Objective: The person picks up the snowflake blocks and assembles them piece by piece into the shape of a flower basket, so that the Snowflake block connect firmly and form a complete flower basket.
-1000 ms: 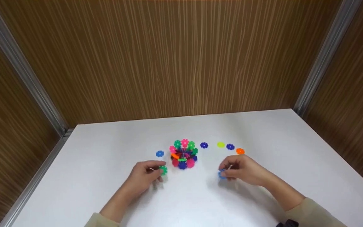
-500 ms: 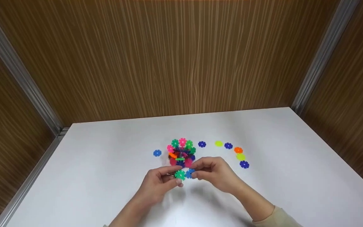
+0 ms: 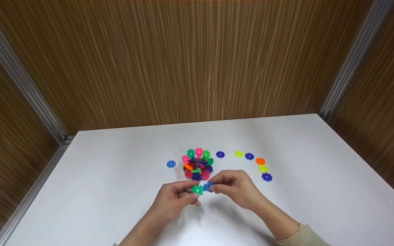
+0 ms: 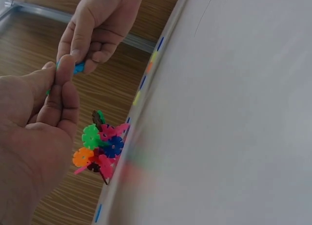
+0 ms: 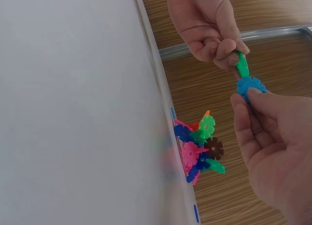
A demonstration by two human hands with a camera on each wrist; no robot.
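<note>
My left hand (image 3: 173, 200) pinches a green notched interlocking disc (image 3: 197, 190) between thumb and fingers. Opposite it, my right hand (image 3: 239, 189) pinches a light blue disc (image 3: 207, 186) of the same kind. The two discs meet edge to edge above the table, turned at an angle to each other in the right wrist view, where the blue disc (image 5: 249, 84) faces the camera and the green disc (image 5: 243, 64) shows narrow. Just beyond the hands stands a round cluster of joined discs (image 3: 198, 152) in pink, green, dark blue and orange.
A loose blue disc (image 3: 171, 164) lies left of the cluster. To the right, a dark blue disc (image 3: 220, 154) and a curved row with a yellow disc (image 3: 238, 153), an orange disc (image 3: 260, 161) and others lie flat on the white table (image 3: 115, 171). Wood-grain panels (image 3: 197, 68) enclose it.
Both hands have come inward from either side, bringing the green and blue discs together before the cluster. Since half a second ago, the blue disc has turned and shows narrower.
</note>
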